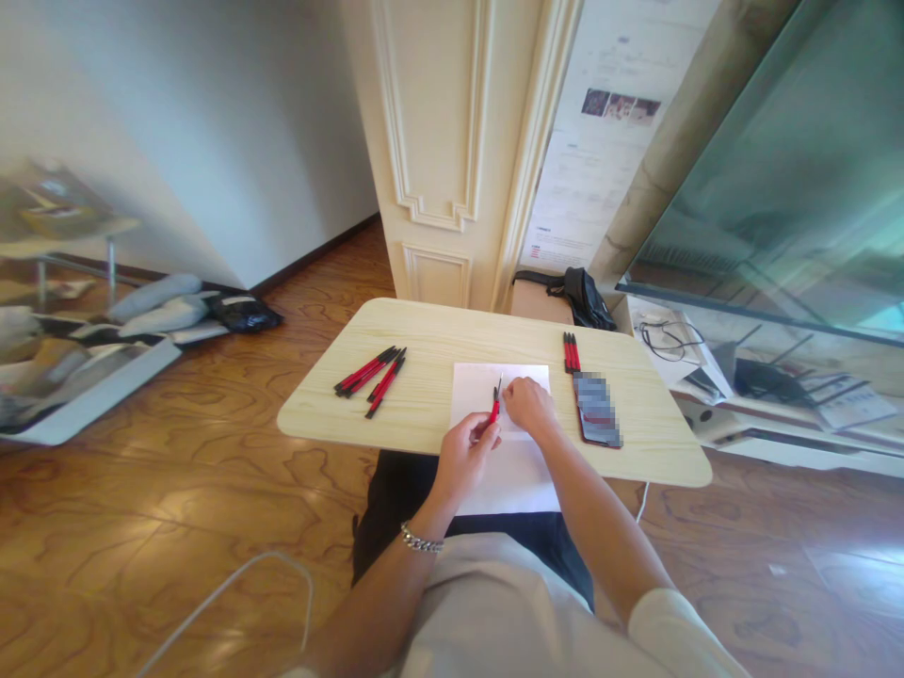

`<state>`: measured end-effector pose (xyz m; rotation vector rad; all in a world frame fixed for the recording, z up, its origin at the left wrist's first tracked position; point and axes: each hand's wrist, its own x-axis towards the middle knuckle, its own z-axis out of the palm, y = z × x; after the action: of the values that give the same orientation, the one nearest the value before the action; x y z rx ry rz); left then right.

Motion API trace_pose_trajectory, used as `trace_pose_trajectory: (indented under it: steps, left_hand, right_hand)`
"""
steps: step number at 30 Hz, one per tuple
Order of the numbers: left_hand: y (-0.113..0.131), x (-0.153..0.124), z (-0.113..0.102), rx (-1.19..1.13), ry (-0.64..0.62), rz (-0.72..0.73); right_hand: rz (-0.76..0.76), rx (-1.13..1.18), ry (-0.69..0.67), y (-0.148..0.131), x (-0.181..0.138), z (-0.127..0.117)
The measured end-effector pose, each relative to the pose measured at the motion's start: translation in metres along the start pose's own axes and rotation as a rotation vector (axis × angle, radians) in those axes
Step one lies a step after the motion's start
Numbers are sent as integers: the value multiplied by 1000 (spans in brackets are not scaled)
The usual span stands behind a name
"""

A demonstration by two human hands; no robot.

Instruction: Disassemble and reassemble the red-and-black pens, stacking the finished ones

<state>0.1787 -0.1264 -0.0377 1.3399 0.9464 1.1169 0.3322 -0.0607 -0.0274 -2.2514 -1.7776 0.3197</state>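
Note:
My left hand (462, 454) is closed around the red barrel of a pen (495, 403), held above a white sheet of paper (503, 443) on a small light wooden table (395, 414). My right hand (528, 403) is pinched at the pen's upper tip, fingers together. A loose group of several red and black pens (372, 372) lies on the table to the left. A few more red pens (571, 352) lie side by side at the right, just behind a phone in a red case (597, 410).
A cream panelled pillar (452, 151) stands behind the table. A black bag (583, 294) rests on a stool. A low white shelf with cables and routers (763, 386) is at the right. Bags and a white board (105, 367) lie on the wooden floor, left.

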Motion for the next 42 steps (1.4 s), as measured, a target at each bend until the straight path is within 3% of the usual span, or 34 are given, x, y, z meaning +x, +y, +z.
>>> trace_pose_trajectory:
  steps: [3, 10, 15, 31, 42]
  left_hand:
    - [1, 0, 0, 15, 0, 3]
    - [3, -4, 3, 45, -36, 7]
    - [5, -6, 7, 89, -55, 19]
    - [4, -7, 8, 112, -62, 34]
    - [8, -7, 8, 109, -58, 29]
  right_hand:
    - [-30, 100, 53, 3, -1, -1]
    - [-103, 1054, 51, 9, -13, -29]
    - [-75, 1416, 59, 0, -28, -56]
    - [-93, 1450, 20, -7, -41, -60]
    - [-63, 1407, 88, -7, -41, -62]
